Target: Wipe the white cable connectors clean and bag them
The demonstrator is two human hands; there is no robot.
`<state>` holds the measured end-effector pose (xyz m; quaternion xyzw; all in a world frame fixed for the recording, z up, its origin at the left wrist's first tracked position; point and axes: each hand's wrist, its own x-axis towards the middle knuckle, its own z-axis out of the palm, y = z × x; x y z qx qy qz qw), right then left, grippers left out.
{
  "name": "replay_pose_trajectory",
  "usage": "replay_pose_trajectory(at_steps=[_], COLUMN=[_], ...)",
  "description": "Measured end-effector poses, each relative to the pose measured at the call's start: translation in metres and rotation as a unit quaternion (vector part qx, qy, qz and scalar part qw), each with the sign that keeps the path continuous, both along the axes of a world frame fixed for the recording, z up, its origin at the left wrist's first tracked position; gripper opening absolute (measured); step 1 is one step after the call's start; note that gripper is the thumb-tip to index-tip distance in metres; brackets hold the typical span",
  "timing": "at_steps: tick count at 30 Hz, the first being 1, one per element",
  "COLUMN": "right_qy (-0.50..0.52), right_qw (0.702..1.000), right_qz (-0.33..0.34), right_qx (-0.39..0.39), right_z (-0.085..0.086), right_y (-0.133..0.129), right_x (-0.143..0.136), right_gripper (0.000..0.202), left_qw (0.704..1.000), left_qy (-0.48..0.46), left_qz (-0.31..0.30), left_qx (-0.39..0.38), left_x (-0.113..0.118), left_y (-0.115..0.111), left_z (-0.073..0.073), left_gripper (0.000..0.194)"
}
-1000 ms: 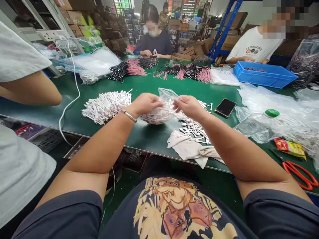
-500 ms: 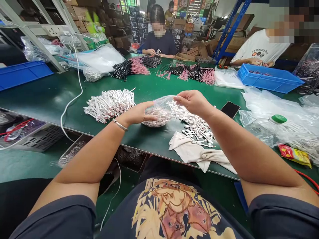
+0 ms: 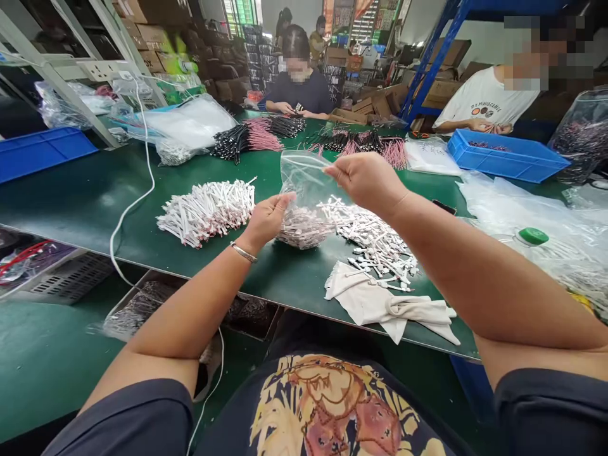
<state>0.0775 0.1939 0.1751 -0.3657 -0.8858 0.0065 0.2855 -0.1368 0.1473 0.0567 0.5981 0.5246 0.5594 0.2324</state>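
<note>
A clear zip bag [image 3: 304, 174] stands upright on the green table, its lower part filled with small white-and-pink cable pieces [image 3: 306, 229]. My right hand [image 3: 368, 180] pinches the bag's upper right edge. Closed on the bag's left side, lower down, is my left hand [image 3: 270, 218], with a bracelet at the wrist. Left of the bag lies a neat heap of white cable pieces [image 3: 209, 209]. A looser pile of white connector cables [image 3: 375, 237] spreads to its right, partly behind my right forearm.
Cream cloth sleeves [image 3: 365, 297] lie at the table's front edge. A white power cord [image 3: 147, 158] hangs across the left side. Plastic bags [image 3: 503, 209] and a blue bin [image 3: 508, 158] are at right. Black and pink wire bundles [image 3: 256, 136] lie farther back, near two seated people.
The bag has been raised from lying slanted to standing upright. My left hand, spread over the bag before, has now closed on its side. The view has shifted slightly.
</note>
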Motion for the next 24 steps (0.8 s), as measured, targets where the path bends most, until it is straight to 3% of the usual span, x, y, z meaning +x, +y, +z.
replay_pose_trajectory(at_steps=[6,11,14,18,22,24], right_qy=[0.001,-0.043,-0.093,-0.081,-0.091,-0.114], right_qw=[1.0,0.999,0.996,0.995,0.988,0.979], right_qz=[0.01,0.003,0.004,0.059,0.07,0.073], right_qx=[0.007,0.018,0.01,-0.016,-0.106,-0.15], right_z=[0.008,0.014,0.009,0.003,0.007,0.011], right_y=[0.013,0.031,0.044,0.056,0.065,0.071], right_x=[-0.007,-0.029,-0.045,-0.057,-0.059,-0.06], right_gripper=[0.037,0.036,0.036,0.035,0.021,0.017], left_qw=[1.0,0.998,0.997,0.988,0.958,0.945], left_qy=[-0.024,-0.051,0.005,0.064,0.179,0.225], left_qz=[-0.011,0.015,0.009,-0.027,-0.116,-0.153], left_qx=[0.012,0.016,-0.075,-0.14,-0.194,-0.182], left_x=[-0.002,-0.016,-0.027,-0.045,-0.056,-0.055], left_y=[0.011,0.025,0.026,0.022,0.018,0.019], left_z=[0.007,-0.001,-0.009,-0.012,-0.012,-0.012], left_gripper=[0.055,0.056,0.062,0.073,0.098,0.109])
